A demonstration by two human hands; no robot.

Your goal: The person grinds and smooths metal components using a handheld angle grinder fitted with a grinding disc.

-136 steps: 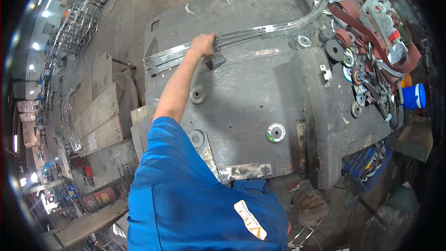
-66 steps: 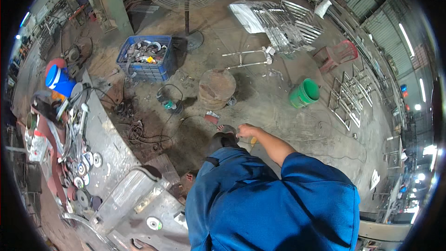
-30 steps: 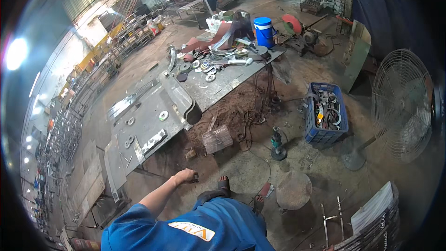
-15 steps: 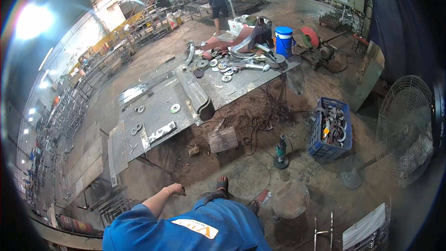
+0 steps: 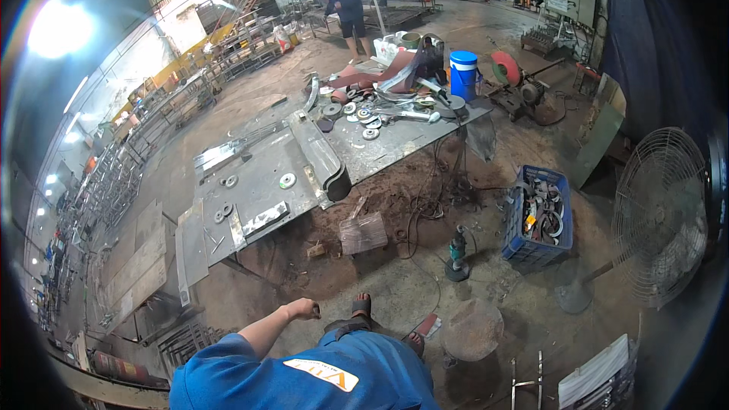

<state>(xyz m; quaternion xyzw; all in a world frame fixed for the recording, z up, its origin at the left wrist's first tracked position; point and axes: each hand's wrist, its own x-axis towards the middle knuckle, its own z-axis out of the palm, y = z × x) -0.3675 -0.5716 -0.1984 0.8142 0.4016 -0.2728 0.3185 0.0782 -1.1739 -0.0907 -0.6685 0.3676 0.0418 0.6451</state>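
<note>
The flat, scuffed grey metal worktop (image 5: pixel 262 182) carries, on its left part, long silver metal strips (image 5: pixel 216 156) near the far side, small grey round wheels (image 5: pixel 230 181), a round white-and-green disc (image 5: pixel 287 181) and a pale, narrow rectangular plate (image 5: pixel 266 216) along the near edge. A long grey metal piece (image 5: pixel 317 150) with a curled near end lies across the middle. To its right sit clustered round grinding discs (image 5: pixel 370 134) and heaped reddish-brown abrasive belts (image 5: pixel 391 72). On the stained floor (image 5: pixel 414 281) stand a blue plastic crate (image 5: pixel 531 249) and an upright green-and-black power tool (image 5: pixel 457 254).

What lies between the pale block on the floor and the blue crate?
In the head view, a green power tool stands between them, with dark cables nearer the block.
</note>
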